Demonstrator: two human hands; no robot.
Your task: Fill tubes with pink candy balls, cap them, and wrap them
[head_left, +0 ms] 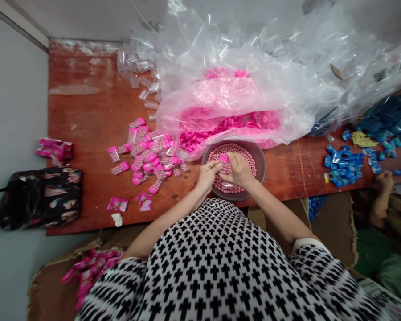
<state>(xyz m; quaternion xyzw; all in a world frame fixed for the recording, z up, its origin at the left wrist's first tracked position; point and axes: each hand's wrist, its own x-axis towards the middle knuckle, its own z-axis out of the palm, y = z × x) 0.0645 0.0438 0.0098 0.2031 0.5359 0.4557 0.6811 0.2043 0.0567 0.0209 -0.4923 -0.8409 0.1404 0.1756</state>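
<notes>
Over bowl [261, 161] — right hand [241, 172] grip pinching pink cap [224, 158]; left hand [207, 174] grip unclear.

The open room lies on the bare reddish-brown wooden tabletop [87, 111] at the far left. Scattered clear empty plastic tubes [143, 84] and a heap of pink-capped filled tubes [150, 156] hem it on the right. The big crumpled clear plastic bag of pink caps [240, 89] blocks the middle, overhanging the round brown bowl [262, 167]. A bare strip separates the bowl from the blue packets [344, 162].
</notes>
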